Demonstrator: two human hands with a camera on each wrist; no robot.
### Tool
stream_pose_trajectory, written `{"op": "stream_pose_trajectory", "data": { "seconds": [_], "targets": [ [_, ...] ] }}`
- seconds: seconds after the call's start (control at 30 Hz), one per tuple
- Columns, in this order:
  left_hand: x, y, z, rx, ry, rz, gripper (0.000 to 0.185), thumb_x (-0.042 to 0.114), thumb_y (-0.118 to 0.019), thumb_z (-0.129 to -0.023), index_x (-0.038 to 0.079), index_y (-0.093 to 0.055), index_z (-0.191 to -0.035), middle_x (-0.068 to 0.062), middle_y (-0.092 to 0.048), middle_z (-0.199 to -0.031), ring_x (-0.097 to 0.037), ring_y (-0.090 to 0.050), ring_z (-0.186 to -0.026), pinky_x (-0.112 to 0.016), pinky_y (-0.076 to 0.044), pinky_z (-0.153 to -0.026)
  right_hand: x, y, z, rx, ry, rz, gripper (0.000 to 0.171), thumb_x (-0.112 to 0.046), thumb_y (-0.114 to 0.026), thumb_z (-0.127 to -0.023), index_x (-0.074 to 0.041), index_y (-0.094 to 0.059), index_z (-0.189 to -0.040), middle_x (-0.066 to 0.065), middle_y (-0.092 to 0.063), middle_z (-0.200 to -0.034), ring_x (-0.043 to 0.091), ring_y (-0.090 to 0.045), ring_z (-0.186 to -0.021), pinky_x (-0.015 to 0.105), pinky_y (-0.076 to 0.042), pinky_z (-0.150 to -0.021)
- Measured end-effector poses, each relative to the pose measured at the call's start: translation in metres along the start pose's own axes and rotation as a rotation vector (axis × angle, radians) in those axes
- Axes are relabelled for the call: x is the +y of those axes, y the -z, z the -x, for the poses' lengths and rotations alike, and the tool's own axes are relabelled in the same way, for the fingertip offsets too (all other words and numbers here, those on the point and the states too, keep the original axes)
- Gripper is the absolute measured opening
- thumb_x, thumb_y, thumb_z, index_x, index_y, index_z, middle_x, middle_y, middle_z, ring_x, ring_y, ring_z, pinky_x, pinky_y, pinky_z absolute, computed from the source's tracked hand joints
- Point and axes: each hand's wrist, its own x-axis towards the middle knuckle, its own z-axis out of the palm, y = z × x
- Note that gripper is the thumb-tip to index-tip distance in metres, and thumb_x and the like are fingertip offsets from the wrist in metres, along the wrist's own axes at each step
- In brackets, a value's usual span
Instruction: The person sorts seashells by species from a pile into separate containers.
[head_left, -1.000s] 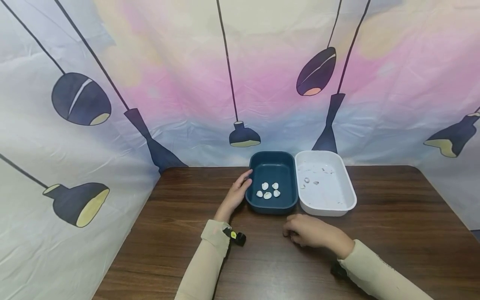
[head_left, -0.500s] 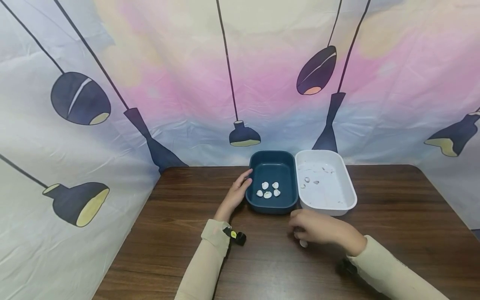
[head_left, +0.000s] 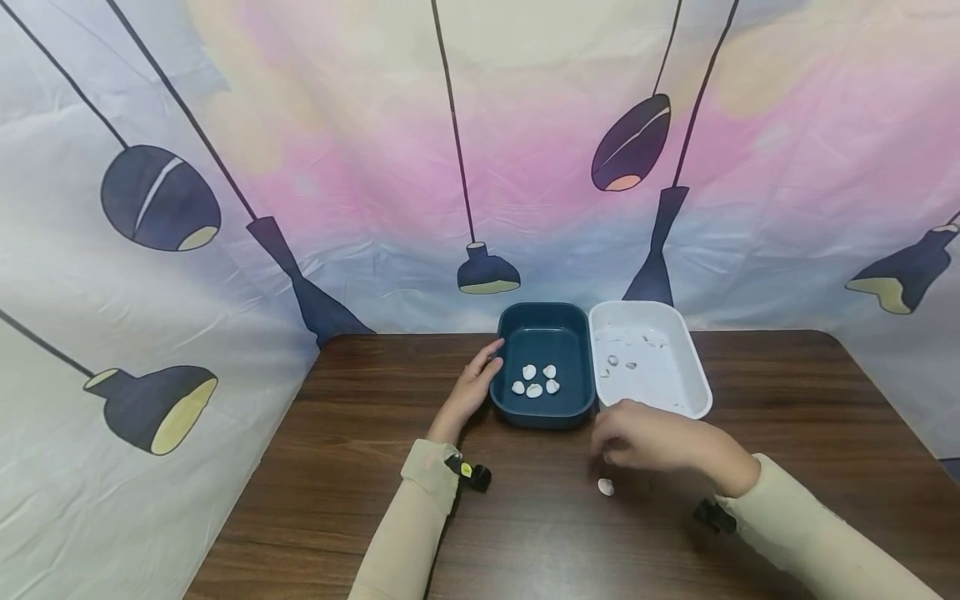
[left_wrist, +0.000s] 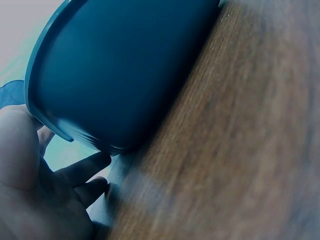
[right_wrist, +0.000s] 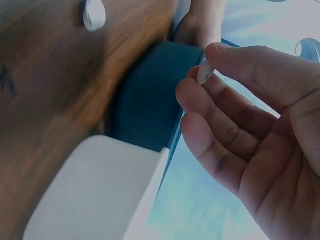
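In the head view my left hand (head_left: 467, 392) lies against the left side of a dark teal tray (head_left: 543, 317); its fingers touch the wall, fairly straight. Several white seashells (head_left: 534, 390) lie inside that tray. My right hand (head_left: 660, 442) hovers just in front of the white tray (head_left: 693, 367). In the right wrist view a small pale seashell (right_wrist: 205, 73) is pinched between the thumb and fingers. Another white seashell (head_left: 606, 487) rests on the table, below the right hand and apart from it.
The two trays stand side by side near the back edge of the brown wooden table (head_left: 360, 433). Small shells (head_left: 632, 366) and bits are scattered in the white tray. A lamp-patterned cloth (head_left: 360, 167) hangs behind the table.
My right hand has moved up and to the right, towards the white tray's front. A seashell now shows on the table beneath it. My left hand has stayed put.
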Motion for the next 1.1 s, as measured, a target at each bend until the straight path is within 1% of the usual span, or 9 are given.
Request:
{"op": "stream_pose_trajectory", "data": {
  "seconds": [0.07, 0.2, 0.37, 0.6, 0.73, 0.83, 0.9, 1.0, 1.1],
  "targets": [
    [-0.01, -0.001, -0.004, 0.01, 0.003, 0.005, 0.051, 0.038, -0.043, -0.106, 0.02, -0.037, -0.153, -0.01, -0.032, -0.158, -0.034, -0.03, -0.143, -0.057, -0.025, -0.114, 0.001, 0.003, 0.001, 0.004, -0.008, 0.0, 0.022, 0.004, -0.068, -0.08, -0.015, -0.076, -0.088, -0.007, -0.069, -0.085, 0.004, -0.061, -0.08, 0.024, -0.053, -0.073],
    [-0.015, -0.003, -0.005, 0.033, -0.011, 0.005, 0.05, 0.043, -0.044, -0.104, 0.027, -0.041, -0.151, -0.006, -0.036, -0.156, -0.031, -0.033, -0.142, -0.056, -0.027, -0.114, 0.007, 0.011, 0.003, 0.019, -0.031, 0.0, 0.023, 0.003, -0.068, -0.081, -0.017, -0.076, -0.089, -0.007, -0.07, -0.086, 0.003, -0.06, -0.079, 0.026, -0.053, -0.071],
    [-0.015, -0.004, -0.004, 0.046, -0.008, -0.01, 0.049, 0.047, -0.045, -0.103, 0.032, -0.042, -0.15, -0.002, -0.036, -0.156, -0.029, -0.033, -0.141, -0.057, -0.027, -0.113, 0.018, 0.023, 0.007, 0.043, -0.051, -0.005, 0.022, 0.003, -0.068, -0.083, -0.017, -0.075, -0.09, -0.007, -0.071, -0.088, 0.001, -0.059, -0.076, 0.03, -0.055, -0.069],
    [-0.015, -0.003, -0.004, 0.041, -0.011, -0.013, 0.049, 0.048, -0.043, -0.104, 0.033, -0.041, -0.15, -0.002, -0.036, -0.156, -0.03, -0.034, -0.141, -0.06, -0.025, -0.113, 0.029, 0.031, 0.005, 0.055, -0.111, 0.051, 0.017, 0.002, -0.069, -0.082, -0.012, -0.076, -0.089, -0.004, -0.071, -0.085, 0.006, -0.058, -0.074, 0.027, -0.052, -0.067],
    [-0.015, -0.002, -0.003, 0.047, 0.001, -0.023, 0.048, 0.05, -0.043, -0.103, 0.036, -0.041, -0.149, -0.001, -0.036, -0.156, -0.029, -0.033, -0.142, -0.061, -0.017, -0.115, 0.038, 0.033, 0.001, 0.055, -0.155, 0.072, 0.015, 0.002, -0.069, -0.081, -0.009, -0.077, -0.089, -0.004, -0.071, -0.084, 0.006, -0.059, -0.074, 0.027, -0.051, -0.068],
    [-0.016, -0.002, -0.003, 0.049, 0.002, -0.025, 0.048, 0.05, -0.043, -0.103, 0.036, -0.042, -0.149, -0.001, -0.037, -0.156, -0.029, -0.033, -0.142, -0.061, -0.016, -0.116, 0.046, 0.033, 0.0, 0.063, -0.169, 0.098, 0.019, 0.006, -0.068, -0.079, -0.009, -0.076, -0.086, -0.006, -0.071, -0.083, 0.005, -0.059, -0.073, 0.029, -0.052, -0.068],
    [-0.016, -0.002, -0.003, 0.047, -0.006, -0.023, 0.049, 0.049, -0.043, -0.103, 0.034, -0.042, -0.15, -0.002, -0.037, -0.156, -0.029, -0.034, -0.142, -0.061, -0.017, -0.115, 0.05, 0.033, -0.002, 0.07, -0.174, 0.117, 0.02, 0.008, -0.067, -0.078, -0.01, -0.076, -0.084, -0.006, -0.071, -0.082, 0.007, -0.06, -0.073, 0.032, -0.052, -0.069],
    [-0.016, -0.003, -0.004, 0.048, -0.009, -0.024, 0.049, 0.048, -0.043, -0.103, 0.034, -0.041, -0.15, -0.002, -0.038, -0.155, -0.029, -0.034, -0.141, -0.061, -0.015, -0.116, 0.055, 0.034, -0.003, 0.086, -0.194, 0.147, 0.021, 0.009, -0.067, -0.077, -0.009, -0.076, -0.083, -0.005, -0.071, -0.082, 0.012, -0.063, -0.077, 0.044, -0.052, -0.081],
    [-0.016, -0.003, -0.004, 0.052, 0.004, -0.027, 0.048, 0.05, -0.043, -0.103, 0.037, -0.042, -0.149, 0.0, -0.038, -0.156, -0.029, -0.033, -0.142, -0.061, -0.012, -0.116, 0.062, 0.034, -0.005, 0.095, -0.224, 0.153, 0.022, 0.01, -0.066, -0.077, -0.008, -0.077, -0.083, -0.004, -0.072, -0.083, 0.016, -0.066, -0.082, 0.059, -0.045, -0.093]
  ]
}}
